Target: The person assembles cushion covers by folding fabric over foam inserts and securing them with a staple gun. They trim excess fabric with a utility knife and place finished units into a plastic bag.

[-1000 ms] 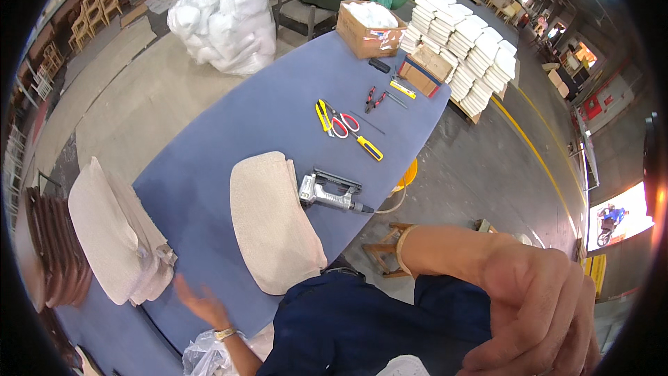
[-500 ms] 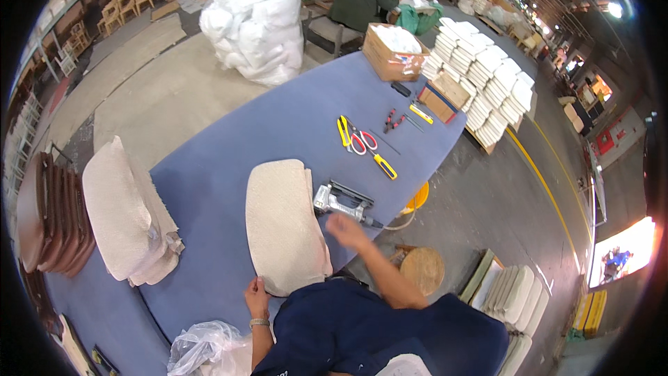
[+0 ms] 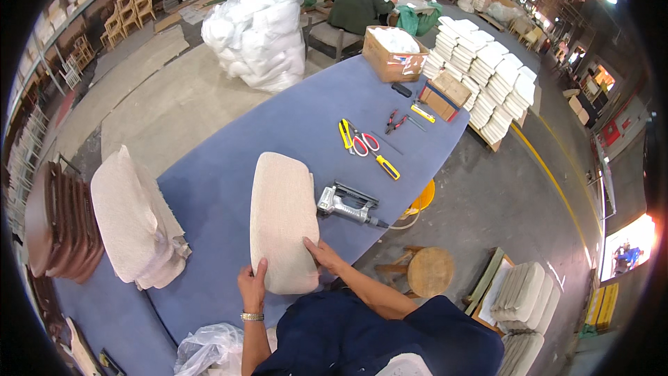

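Observation:
A beige fabric-covered chair pad (image 3: 284,219) with rounded corners lies in front of me at the table's near edge. My left hand (image 3: 252,285) grips its near left side, thumb on top. On its right side my right hand (image 3: 323,254) holds the edge, thumb on top and the other fingers underneath, hidden. Just right of the pad rests a silver air staple gun (image 3: 344,203) with its hose attached; neither hand touches it.
The blue-covered table (image 3: 216,167) bears scissors (image 3: 365,143), a yellow-handled screwdriver (image 3: 387,167), pliers (image 3: 396,121) and a cardboard box (image 3: 390,63). Stacked beige covers (image 3: 136,219) and brown seats (image 3: 62,223) stand left. A wooden stool (image 3: 430,271) is at right; people work beyond.
My right hand has moved from beside the staple gun to the pad's right edge. My left hand has taken hold of the left side, and the pad is turned slightly.

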Motion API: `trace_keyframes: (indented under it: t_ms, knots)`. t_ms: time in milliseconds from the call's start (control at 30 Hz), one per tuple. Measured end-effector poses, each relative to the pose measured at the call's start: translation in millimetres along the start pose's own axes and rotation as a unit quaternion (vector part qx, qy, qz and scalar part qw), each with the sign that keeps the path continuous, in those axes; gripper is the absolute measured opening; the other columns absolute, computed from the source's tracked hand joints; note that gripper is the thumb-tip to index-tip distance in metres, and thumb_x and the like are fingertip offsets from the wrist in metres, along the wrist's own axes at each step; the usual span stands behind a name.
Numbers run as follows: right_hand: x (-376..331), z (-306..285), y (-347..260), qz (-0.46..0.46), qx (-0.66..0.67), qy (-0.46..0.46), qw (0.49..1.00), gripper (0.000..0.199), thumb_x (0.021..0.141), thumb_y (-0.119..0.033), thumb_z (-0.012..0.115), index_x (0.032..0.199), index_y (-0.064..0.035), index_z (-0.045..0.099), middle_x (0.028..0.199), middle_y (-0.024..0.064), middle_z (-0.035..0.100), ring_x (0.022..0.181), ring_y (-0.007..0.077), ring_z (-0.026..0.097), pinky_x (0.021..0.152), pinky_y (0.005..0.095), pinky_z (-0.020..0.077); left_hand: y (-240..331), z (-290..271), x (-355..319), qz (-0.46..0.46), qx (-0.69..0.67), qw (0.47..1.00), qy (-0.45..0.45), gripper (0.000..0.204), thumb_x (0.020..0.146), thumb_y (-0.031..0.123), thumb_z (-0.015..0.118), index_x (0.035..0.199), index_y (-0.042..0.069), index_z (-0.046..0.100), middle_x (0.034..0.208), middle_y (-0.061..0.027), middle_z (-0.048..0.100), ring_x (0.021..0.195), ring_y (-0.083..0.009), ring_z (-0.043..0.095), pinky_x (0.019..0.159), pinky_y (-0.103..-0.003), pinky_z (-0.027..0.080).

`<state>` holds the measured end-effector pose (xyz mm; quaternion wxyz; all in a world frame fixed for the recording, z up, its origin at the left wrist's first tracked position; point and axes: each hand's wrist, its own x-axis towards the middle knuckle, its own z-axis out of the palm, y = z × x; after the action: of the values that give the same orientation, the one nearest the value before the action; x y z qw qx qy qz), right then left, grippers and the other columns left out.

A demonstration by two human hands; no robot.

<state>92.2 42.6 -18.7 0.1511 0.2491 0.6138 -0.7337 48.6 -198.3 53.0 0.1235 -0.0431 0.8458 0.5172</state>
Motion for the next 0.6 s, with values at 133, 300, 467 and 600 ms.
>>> trace_keyframes:
  t_ms: [133, 300, 467, 600]
  knots:
    - [-0.7, 0.9, 8.5, 0.033, 0.113, -0.098, 0.988, 0.087, 0.1, -0.077, 0.033, 0.152, -0.0074, 0.041, 0.125, 0.0093, 0.064, 0.108, 0.0186, 0.063, 0.084, 0.0374, 0.0555, 110.0, -8.2, -37.4, 0.158, 0.118, 0.979, 0.045, 0.045, 0.084, 0.034, 0.082, 0.106, -0.004, 0.072, 0.087, -0.0125, 0.058, 0.08, -0.0285, 0.058, 0.07, -0.039, 0.047]
    - [-31.0, 30.0, -14.5, 0.027, 0.216, -0.218, 0.951, 0.088, 0.098, -0.08, 0.031, 0.156, -0.0136, 0.038, 0.14, 0.0069, 0.059, 0.118, 0.023, 0.063, 0.085, 0.0403, 0.0581, 137.3, 8.7, -52.8, 0.334, 0.061, 0.935, 0.098, 0.05, 0.08, 0.029, 0.084, 0.12, 0.001, 0.072, 0.106, -0.0136, 0.06, 0.09, -0.0296, 0.057, 0.078, -0.042, 0.049]
    - [-33.2, 32.4, -2.2, -0.006, 0.221, -0.276, 0.935, 0.078, 0.099, -0.069, 0.042, 0.156, -0.0147, 0.04, 0.146, 0.0092, 0.056, 0.129, 0.0242, 0.058, 0.095, 0.0416, 0.0549, 148.4, 29.9, -58.9, 0.41, 0.142, 0.901, -0.017, 0.045, 0.075, 0.025, 0.084, 0.116, 0.007, 0.074, 0.106, -0.0099, 0.064, 0.094, -0.0311, 0.06, 0.082, -0.043, 0.05]
    - [-17.5, 22.8, 6.4, -0.089, -0.023, -0.264, 0.96, 0.069, 0.1, -0.057, 0.051, 0.153, -0.0137, 0.045, 0.15, 0.0123, 0.053, 0.135, 0.0263, 0.053, 0.103, 0.0422, 0.0505, 95.5, 57.9, -43.9, 0.379, 0.142, 0.914, -0.04, 0.033, 0.079, 0.02, 0.079, 0.11, 0.009, 0.075, 0.103, -0.0102, 0.069, 0.097, -0.0324, 0.063, 0.084, -0.044, 0.052]
